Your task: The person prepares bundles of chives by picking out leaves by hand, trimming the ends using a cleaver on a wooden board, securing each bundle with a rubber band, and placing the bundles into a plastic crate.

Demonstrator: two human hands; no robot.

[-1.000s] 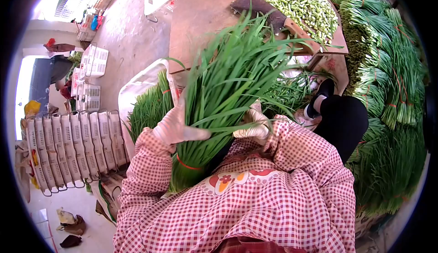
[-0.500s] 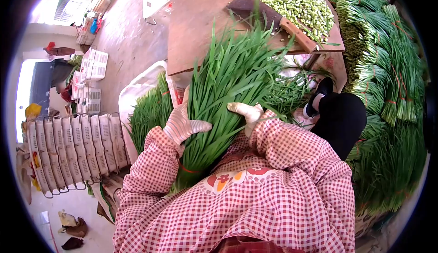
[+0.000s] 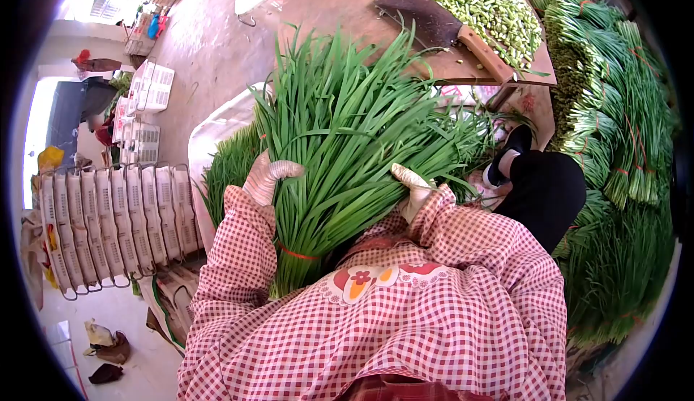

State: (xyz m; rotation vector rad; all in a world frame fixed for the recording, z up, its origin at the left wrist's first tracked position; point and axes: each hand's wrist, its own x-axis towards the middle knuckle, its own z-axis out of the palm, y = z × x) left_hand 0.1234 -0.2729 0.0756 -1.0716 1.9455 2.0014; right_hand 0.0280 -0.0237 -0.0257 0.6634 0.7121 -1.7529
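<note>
Green blades fan out from the chive bundle (image 3: 340, 148), which stands tilted against the person's chest and hides much of what lies behind it: the front edge of the tabletop (image 3: 325, 3), part of the white sack (image 3: 217, 130) and most of both palms. A red band (image 3: 296, 254) ties the bundle low down, and its root end disappears behind the checked sleeves. The left hand (image 3: 266, 177), gloved, rests against the bundle's left flank, its fingers (image 3: 289, 167) curled and pressed together over the outer leaves; how far the thumb wraps round cannot be told. The right hand (image 3: 413, 188), also gloved, presses the right flank from below, fingers close together and half buried in leaves, so the grip itself is hard to make out. Both forearms angle inward, elbows wide. On the tabletop a cleaver (image 3: 441, 29) lies beside a heap of cut stems (image 3: 491, 3), which the frame cuts off at the top. Tied bundles (image 3: 614, 112) stack up at the right, blurred toward the lens edge.
</note>
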